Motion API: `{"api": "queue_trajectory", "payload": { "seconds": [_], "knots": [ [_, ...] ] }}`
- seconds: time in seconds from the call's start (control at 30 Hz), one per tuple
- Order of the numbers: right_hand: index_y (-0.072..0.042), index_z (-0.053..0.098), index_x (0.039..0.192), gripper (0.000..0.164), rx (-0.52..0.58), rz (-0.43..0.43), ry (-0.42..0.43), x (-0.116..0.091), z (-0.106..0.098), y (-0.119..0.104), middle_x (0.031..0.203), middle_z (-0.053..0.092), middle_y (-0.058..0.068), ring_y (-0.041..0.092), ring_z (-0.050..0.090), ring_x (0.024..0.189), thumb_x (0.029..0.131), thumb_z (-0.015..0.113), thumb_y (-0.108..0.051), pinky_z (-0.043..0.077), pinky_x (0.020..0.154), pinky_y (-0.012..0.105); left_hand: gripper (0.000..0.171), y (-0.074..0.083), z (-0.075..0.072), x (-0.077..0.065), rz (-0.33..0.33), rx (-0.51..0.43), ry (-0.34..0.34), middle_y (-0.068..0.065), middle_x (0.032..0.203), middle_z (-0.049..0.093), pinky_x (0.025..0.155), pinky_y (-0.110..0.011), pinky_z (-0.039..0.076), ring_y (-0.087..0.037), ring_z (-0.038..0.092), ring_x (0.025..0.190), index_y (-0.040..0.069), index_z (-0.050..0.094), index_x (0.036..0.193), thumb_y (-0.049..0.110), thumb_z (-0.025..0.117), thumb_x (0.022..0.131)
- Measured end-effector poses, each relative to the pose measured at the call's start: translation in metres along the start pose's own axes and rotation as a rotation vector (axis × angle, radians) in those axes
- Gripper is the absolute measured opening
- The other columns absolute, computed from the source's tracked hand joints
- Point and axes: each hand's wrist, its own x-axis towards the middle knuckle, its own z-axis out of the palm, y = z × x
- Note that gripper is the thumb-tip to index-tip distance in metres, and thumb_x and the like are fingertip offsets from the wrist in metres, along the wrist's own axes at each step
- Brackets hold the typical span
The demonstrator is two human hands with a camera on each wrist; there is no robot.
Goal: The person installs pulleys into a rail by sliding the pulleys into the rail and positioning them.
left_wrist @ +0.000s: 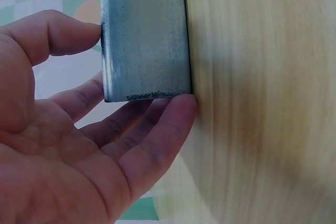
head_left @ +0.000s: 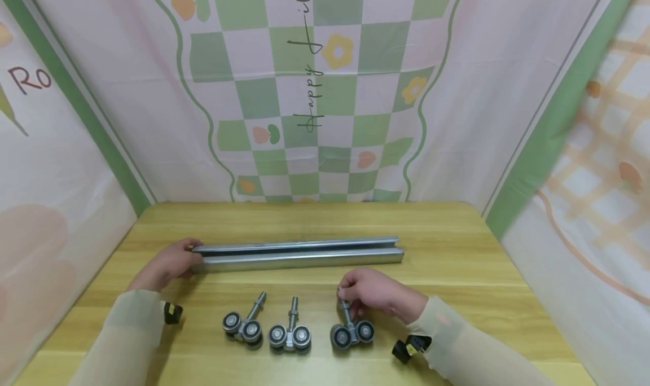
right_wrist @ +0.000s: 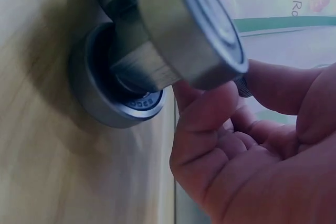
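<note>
A steel channel rail lies lengthwise across the table, its slot visible from above. My left hand holds the rail's left end; in the left wrist view the thumb touches one edge of the rail and the fingers curl around its end. Between thumb and fingers, my right hand pinches the threaded bolt of a four-wheel trolley roller. Close up in the right wrist view, that trolley roller shows metal wheels beside the tabletop, with its bolt mostly hidden by the fingers.
Two more trolley rollers lie left of the held one: a middle roller with its bolt pointing away, and a left roller with its bolt slanting right. Printed curtains surround the wooden table at the back and sides.
</note>
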Motion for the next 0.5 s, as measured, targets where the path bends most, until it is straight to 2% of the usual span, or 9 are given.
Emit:
{"api": "queue_trajectory", "payload": {
  "seconds": [0.5],
  "knots": [
    [0.000,0.065,0.094,0.008,-0.015,-0.090,0.044,-0.013,0.000,-0.009,0.086,0.066,0.009,0.025,0.064,0.072,0.096,0.061,-0.007,0.055,0.063,0.041,0.055,0.004,0.001,0.000,-0.031,0.038,0.024,-0.030,0.129,0.049,0.081,-0.042,0.054,-0.036,0.054,0.107,-0.006,0.042,0.140,0.010,0.060,0.091]
  ]
}}
